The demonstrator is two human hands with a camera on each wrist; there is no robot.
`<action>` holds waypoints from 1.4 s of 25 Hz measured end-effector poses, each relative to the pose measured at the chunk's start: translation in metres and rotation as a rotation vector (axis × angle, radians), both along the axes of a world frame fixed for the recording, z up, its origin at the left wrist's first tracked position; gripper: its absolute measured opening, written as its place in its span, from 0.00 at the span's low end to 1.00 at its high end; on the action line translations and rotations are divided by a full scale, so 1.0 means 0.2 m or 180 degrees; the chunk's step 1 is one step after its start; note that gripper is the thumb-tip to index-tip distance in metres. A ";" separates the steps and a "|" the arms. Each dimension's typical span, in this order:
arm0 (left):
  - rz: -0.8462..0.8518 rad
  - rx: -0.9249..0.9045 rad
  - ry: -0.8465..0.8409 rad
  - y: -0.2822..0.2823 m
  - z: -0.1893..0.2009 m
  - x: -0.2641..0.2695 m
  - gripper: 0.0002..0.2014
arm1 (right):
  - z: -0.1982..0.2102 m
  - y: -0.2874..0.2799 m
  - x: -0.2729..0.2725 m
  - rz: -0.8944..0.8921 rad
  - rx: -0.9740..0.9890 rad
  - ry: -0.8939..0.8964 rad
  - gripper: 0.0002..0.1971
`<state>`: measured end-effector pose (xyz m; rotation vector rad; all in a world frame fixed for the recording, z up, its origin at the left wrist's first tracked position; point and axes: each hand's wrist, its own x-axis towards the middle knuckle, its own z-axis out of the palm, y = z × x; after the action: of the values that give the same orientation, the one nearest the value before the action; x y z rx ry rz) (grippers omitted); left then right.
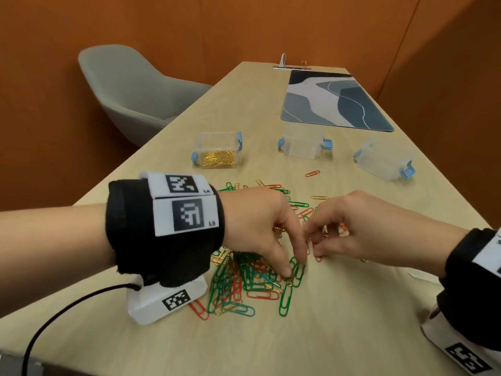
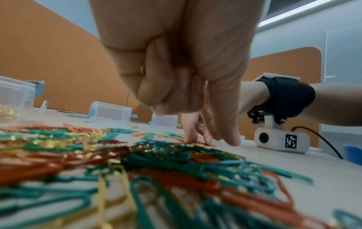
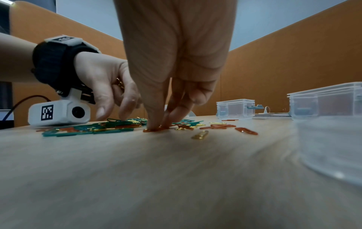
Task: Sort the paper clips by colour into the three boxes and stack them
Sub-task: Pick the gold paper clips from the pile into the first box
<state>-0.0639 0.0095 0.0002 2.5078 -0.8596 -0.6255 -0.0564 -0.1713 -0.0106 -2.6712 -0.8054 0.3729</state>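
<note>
Red, green and gold clips (image 1: 244, 278) lie tangled in a loose pile on the table (image 1: 325, 335). The left hand (image 1: 260, 226) holds gold clips in curled fingers; the right hand (image 1: 349, 229) pinches a red clip (image 3: 154, 129) flat on the wood.

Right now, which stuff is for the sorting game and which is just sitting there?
For the job:
paper clip pile
box with gold clips
middle box
right box

Just lying about:
patterned mat
grey chair
</note>
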 end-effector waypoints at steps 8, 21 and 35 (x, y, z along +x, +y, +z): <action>0.0130 0.0365 -0.0554 0.00 -0.03 0.02 0.05 | 0.00 -0.01 0.00 -0.0140 -0.0035 -0.0084 0.02; 0.0492 0.0644 0.0010 -0.04 -0.03 0.02 0.07 | -0.01 0.01 0.00 0.0076 -0.0291 0.0079 0.03; 0.1968 -0.1223 0.2479 0.04 -0.04 0.11 0.16 | 0.01 0.02 -0.01 0.0261 0.0697 -0.0724 0.03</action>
<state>-0.0424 0.0170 -0.0076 1.7835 0.0846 -0.9816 -0.0585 -0.1679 -0.0078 -2.5085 -0.9639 -0.0031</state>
